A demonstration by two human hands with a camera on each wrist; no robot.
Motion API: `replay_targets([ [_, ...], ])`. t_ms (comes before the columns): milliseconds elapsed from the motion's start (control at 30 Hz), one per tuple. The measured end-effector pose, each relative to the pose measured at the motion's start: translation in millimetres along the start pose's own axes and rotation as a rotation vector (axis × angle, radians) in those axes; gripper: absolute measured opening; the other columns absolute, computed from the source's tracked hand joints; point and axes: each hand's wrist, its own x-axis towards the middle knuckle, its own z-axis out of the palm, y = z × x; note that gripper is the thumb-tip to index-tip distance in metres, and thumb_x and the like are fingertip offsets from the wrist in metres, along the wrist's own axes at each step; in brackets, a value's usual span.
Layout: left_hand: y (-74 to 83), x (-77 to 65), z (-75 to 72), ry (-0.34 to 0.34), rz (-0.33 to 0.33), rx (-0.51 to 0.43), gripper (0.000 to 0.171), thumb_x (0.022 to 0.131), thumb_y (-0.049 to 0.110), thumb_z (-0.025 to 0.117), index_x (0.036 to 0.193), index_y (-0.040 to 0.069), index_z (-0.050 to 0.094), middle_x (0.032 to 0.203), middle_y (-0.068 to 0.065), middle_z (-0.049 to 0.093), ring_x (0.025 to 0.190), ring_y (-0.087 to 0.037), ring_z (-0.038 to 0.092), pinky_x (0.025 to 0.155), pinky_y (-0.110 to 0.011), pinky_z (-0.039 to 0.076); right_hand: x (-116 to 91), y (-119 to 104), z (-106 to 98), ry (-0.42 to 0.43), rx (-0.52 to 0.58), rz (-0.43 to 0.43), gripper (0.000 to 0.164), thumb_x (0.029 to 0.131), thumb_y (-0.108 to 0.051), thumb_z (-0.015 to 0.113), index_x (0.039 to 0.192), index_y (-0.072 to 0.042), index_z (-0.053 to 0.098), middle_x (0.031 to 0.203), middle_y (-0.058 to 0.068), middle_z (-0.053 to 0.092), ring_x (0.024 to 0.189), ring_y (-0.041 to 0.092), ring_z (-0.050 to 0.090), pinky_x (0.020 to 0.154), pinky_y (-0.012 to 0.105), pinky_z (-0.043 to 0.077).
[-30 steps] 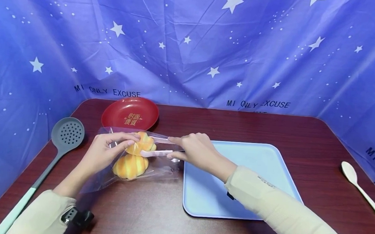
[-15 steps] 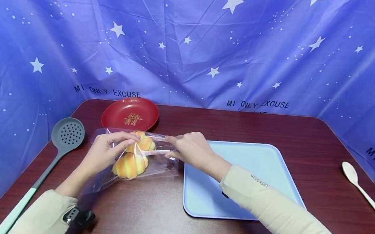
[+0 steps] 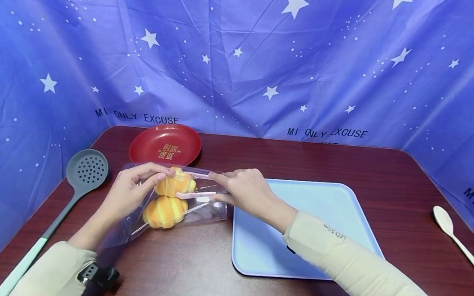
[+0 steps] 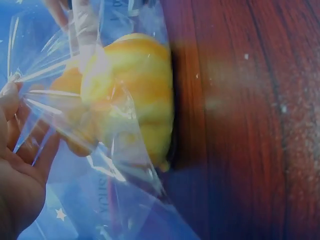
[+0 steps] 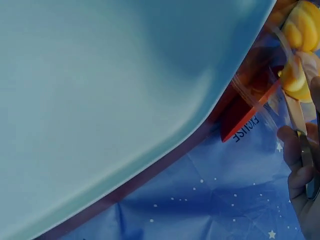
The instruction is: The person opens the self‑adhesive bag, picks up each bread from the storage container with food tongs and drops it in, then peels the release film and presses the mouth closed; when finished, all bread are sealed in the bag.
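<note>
The left hand [image 3: 131,191] pinches the film of a clear bag [image 3: 211,214] between thumb and fingertips, drawing it into sharp creases. Two shell-shaped yellow-and-orange breads lie in the bag, one behind the other: the far bread [image 3: 171,184] just right of those fingertips, partly behind them, and the near bread [image 3: 164,212] on the near side of it, a little to the right of the hand and below its grip.

The right hand [image 3: 248,188] grips a pair of tongs [image 3: 195,195] from the right, its thumb and fingers along the two arms. The pale pink tips point left to the far bread, one on its far side and one on its near side — whether both press on it, I cannot tell. Both breads are thus to the left of the right hand, with the tongs bridging the gap.

A red plate [image 3: 148,144] with gold characters sits behind the bag at the far left of the table [image 3: 195,273]. A light blue tray [image 3: 280,242] lies to the right, under the right forearm. A grey slotted skimmer [image 3: 86,172] rests along the left edge, a cream spoon [image 3: 443,220] along the right — and a starry blue cloth [image 3: 241,84] hangs behind everything.
</note>
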Motion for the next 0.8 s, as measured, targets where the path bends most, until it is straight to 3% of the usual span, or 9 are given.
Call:
replay_targets([
  [67,8.0,0.5,0.0,-0.033,-0.005,-0.04,0.012,0.086,-0.002,0.058,0.096,0.0,0.064,0.1,-0.013,0.066,0.098,-0.011,0.06,0.079,-0.015,0.045,0.8,-0.9,-0.3,-0.007,-0.018,-0.038,0.048,0.078,-0.054,0.061,0.114,-0.023,0.063,0.086,-0.005,0.069,0.057,0.013,0.059,0.041,0.03,0.04],
  [233,13.1,0.6,-0.9,-0.072,-0.037,-0.077,0.01,0.087,0.0,0.057,0.096,0.0,0.061,0.103,-0.014,0.066,0.1,-0.017,0.06,0.081,-0.017,0.046,4.9,-6.2,-5.4,-0.042,-0.054,-0.087,0.047,0.079,-0.054,0.06,0.112,-0.02,0.064,0.075,-0.004,0.067,0.049,0.013,0.052,0.039,0.029,0.039],
  [367,5.0,0.0,-2.5,-0.076,-0.016,-0.096,0.012,0.087,-0.002,0.056,0.097,0.003,0.062,0.102,-0.01,0.066,0.1,-0.015,0.059,0.081,-0.017,0.046,5.6,-9.7,-13.5,-0.115,-0.014,-0.03,0.044,0.079,-0.054,0.06,0.106,-0.021,0.066,0.061,-0.005,0.06,0.042,0.012,0.044,0.037,0.029,0.034],
  [533,-11.2,-1.0,-5.0,-0.062,0.012,-0.013,0.017,0.086,0.005,0.06,0.1,0.014,0.065,0.101,0.003,0.066,0.097,-0.009,0.059,0.081,-0.018,0.046,-1.0,-10.6,-25.2,-0.182,0.05,0.07,0.043,0.078,-0.056,0.06,0.106,-0.024,0.067,0.055,-0.006,0.056,0.039,0.011,0.038,0.037,0.028,0.03],
  [667,-16.1,-1.7,-6.8,-0.05,0.001,0.033,0.018,0.086,0.012,0.062,0.101,0.02,0.066,0.098,0.009,0.066,0.094,-0.008,0.059,0.081,-0.02,0.047,-7.2,-8.4,-30.4,-0.166,0.089,0.126,0.048,0.075,-0.059,0.062,0.108,-0.024,0.066,0.051,-0.008,0.053,0.041,0.01,0.039,0.037,0.027,0.029],
  [800,-15.8,-0.9,-5.0,-0.049,-0.001,0.021,0.017,0.086,0.013,0.062,0.1,0.021,0.066,0.098,0.011,0.066,0.094,-0.009,0.059,0.08,-0.021,0.047,-9.3,-7.4,-29.6,-0.126,0.12,0.133,0.051,0.073,-0.058,0.064,0.107,-0.021,0.066,0.056,-0.009,0.057,0.043,0.009,0.042,0.037,0.026,0.029],
])
